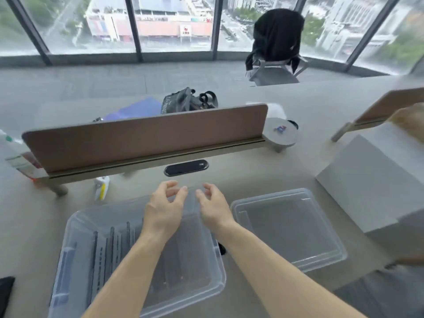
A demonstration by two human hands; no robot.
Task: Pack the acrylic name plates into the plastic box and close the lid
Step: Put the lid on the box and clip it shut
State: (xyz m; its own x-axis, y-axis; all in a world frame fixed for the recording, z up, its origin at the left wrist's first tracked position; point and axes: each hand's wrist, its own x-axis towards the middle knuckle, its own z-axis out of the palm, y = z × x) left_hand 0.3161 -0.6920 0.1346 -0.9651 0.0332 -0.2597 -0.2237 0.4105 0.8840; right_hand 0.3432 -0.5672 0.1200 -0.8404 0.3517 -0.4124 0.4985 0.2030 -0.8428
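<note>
1. The acrylic name plates [110, 249] stand on edge in rows inside the plastic box [75, 228] on the desk [252, 173] in front of me.
2. My left hand [164, 210] and right hand [213, 208] hover over the box's far edge, fingers curled and spread apart; whether they pinch a clear plate between them I cannot tell through the blur.
3. The lid [289, 228] lies just right of the box.

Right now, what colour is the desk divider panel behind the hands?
Brown, a muted reddish tone, seen in the head view: divider panel.
</note>
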